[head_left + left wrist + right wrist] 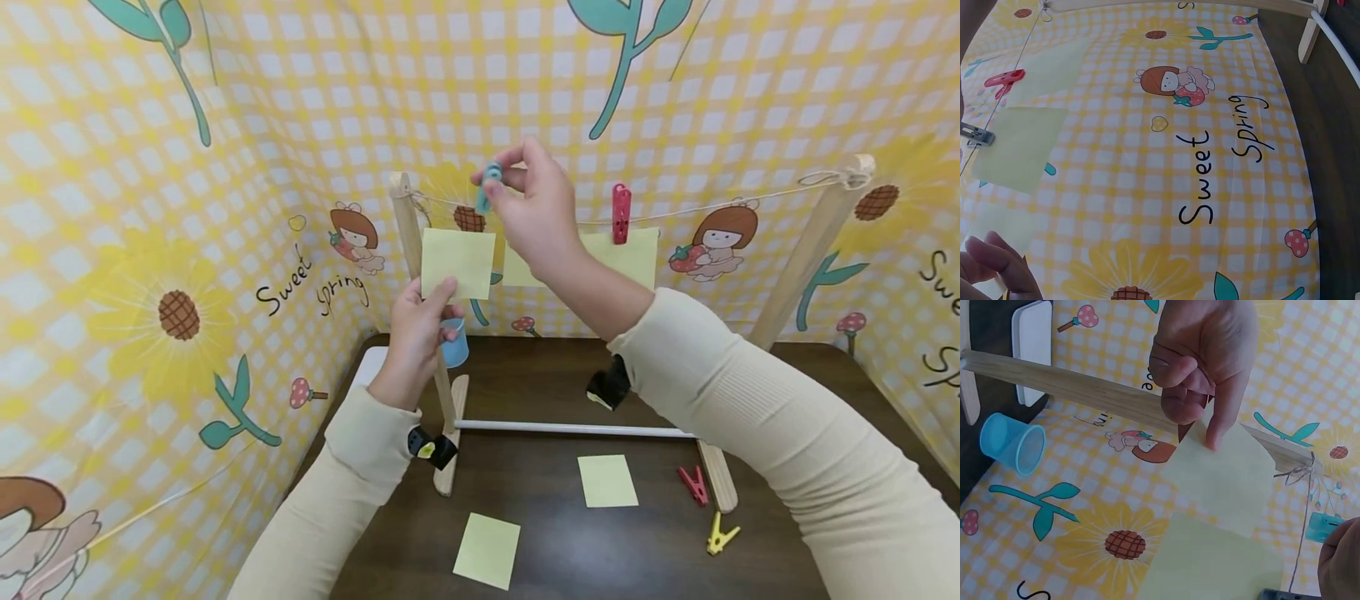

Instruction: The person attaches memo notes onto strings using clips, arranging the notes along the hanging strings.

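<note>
My left hand (422, 333) pinches a pale yellow sticky note (457, 258) by its lower edge, thumb in front, near the left end of the string (697, 208). Above the note, my right hand (542, 212) holds a teal clothespin (482, 200) between thumb and fingers. Another note (520, 268) hangs beside the held one, partly behind my right hand; in the left wrist view a dark grey clothespin (982, 135) grips it. Farther right, a red clothespin (622, 214) fastens a third note (637, 254) to the string.
Wooden posts (802, 258) carry the string, and a white rod (570, 429) joins their feet. On the dark table (600, 567) lie two loose notes (607, 481), a red clothespin (693, 485) and a yellow one (722, 534). A blue cup (1010, 442) stands by a white tray (1032, 353).
</note>
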`<state>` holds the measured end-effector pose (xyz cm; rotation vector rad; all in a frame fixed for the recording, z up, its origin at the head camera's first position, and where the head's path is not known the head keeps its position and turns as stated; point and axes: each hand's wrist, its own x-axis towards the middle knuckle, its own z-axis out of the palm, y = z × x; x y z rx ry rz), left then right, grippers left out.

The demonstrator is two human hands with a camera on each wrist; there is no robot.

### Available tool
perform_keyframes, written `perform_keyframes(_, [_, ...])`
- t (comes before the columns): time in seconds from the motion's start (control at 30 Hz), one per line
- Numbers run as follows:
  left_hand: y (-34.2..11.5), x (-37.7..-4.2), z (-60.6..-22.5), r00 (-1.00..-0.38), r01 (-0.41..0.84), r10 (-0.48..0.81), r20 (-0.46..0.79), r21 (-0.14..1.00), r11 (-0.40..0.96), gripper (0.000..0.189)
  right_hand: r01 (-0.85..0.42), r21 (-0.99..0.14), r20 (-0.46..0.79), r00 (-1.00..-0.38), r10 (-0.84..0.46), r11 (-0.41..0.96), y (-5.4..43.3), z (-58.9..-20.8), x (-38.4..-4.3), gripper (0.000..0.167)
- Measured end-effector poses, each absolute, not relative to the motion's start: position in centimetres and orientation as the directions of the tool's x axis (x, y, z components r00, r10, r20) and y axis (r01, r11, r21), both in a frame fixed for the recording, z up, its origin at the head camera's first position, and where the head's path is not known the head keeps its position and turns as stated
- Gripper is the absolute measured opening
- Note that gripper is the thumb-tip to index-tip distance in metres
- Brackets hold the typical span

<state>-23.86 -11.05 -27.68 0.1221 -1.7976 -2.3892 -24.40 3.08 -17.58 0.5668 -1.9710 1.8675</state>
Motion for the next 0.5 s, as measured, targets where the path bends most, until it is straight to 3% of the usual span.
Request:
perform_keyframes(0.27, [-10.7, -24.2, -27.2, -0.984, 0.088, -0.170, 0.046, 0.964, -0.249, 0.013, -0.513, -0.836, 0.518, -0.855, -0.031, 0.194, 1.9, -17.8, -25.0, 0.012])
perform_keyframes(0.5, [-10.2, -24.4, -26.3, -0.986, 0.116, -0.144, 0.079, 0.955, -0.274, 0.010, -0.513, -0.826, 0.518, -0.854, -0.043, 0.232, 1.7, -18.0, -25.2, 0.012])
